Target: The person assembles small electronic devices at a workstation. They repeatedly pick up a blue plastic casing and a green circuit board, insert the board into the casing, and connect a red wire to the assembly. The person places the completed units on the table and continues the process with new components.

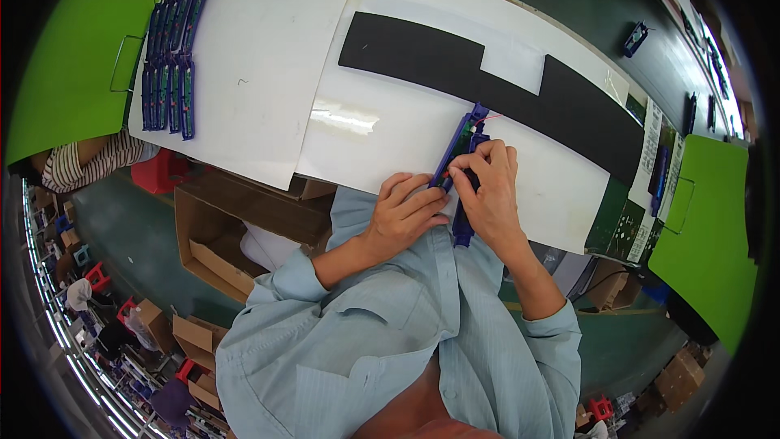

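A narrow blue plastic housing (449, 153) with a green circuit board inside lies slanted at the table's near edge. A thin red wire (492, 117) sticks out near its far end. My left hand (404, 215) is closed on the housing's near end from the left. Against the housing's right side is a second long blue plastic piece (463, 232), partly covered by my right hand (492, 191) and reaching past the table edge. The thumb and forefinger of that hand pinch together over the board; whatever lies between them is hidden.
Black mat (414, 42) stretches across the white table (268, 49). Several blue housings with boards (169, 93) stand in rows at left. Green panels (77, 65) flank both ends. Another blue piece (660, 179) lies at right. Below the table is an open cardboard box (213, 264).
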Available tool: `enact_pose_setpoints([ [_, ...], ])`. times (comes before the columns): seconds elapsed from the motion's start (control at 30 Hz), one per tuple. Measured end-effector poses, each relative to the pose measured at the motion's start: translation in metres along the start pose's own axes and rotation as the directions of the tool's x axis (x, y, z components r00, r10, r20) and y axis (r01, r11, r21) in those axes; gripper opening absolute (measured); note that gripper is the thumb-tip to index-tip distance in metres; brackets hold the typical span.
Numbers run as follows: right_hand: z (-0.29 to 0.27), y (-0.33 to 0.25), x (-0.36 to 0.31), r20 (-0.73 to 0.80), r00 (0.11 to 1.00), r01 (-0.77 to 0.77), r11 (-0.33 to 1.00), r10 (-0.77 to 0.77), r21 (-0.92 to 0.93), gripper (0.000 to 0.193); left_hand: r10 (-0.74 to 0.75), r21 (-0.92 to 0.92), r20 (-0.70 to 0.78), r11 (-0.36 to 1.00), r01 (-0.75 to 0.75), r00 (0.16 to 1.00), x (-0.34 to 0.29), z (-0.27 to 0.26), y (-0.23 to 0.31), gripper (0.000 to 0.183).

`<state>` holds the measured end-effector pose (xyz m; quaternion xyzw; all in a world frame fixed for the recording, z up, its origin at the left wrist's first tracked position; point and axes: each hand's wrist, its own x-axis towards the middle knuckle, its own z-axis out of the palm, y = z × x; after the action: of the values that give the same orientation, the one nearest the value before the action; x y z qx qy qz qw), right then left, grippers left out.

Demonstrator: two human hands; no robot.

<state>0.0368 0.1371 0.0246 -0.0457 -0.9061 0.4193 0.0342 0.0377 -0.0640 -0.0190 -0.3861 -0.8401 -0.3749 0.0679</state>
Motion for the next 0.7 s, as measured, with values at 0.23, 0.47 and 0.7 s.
enact_pose_setpoints([
  [0.23, 0.0029, -0.0012, -0.0024, -0.02, 0.999, 0.044, 0.997, -0.046, -0.069, 0.009, -0.003, -0.001, -0.012, 1.0, 0.003, 1.0, 0.0003, -0.0015, -0.0002, 0.041],
  [0.47, 0.0059, 0.0014, -0.0042, -0.024, 0.98, 0.193, 0.97, -0.198, -0.146, 0.01, 0.002, -0.042, -0.005, 0.999, -0.002, 1.0, 0.0032, -0.0008, -0.0025, 0.044],
  [0.7, 0.0043, 0.005, -0.0017, 0.032, 0.939, 0.338, 0.903, -0.342, -0.266, 0.014, 0.009, -0.043, 0.008, 0.999, -0.009, 1.0, 0.0034, -0.0018, -0.0027, 0.042],
])
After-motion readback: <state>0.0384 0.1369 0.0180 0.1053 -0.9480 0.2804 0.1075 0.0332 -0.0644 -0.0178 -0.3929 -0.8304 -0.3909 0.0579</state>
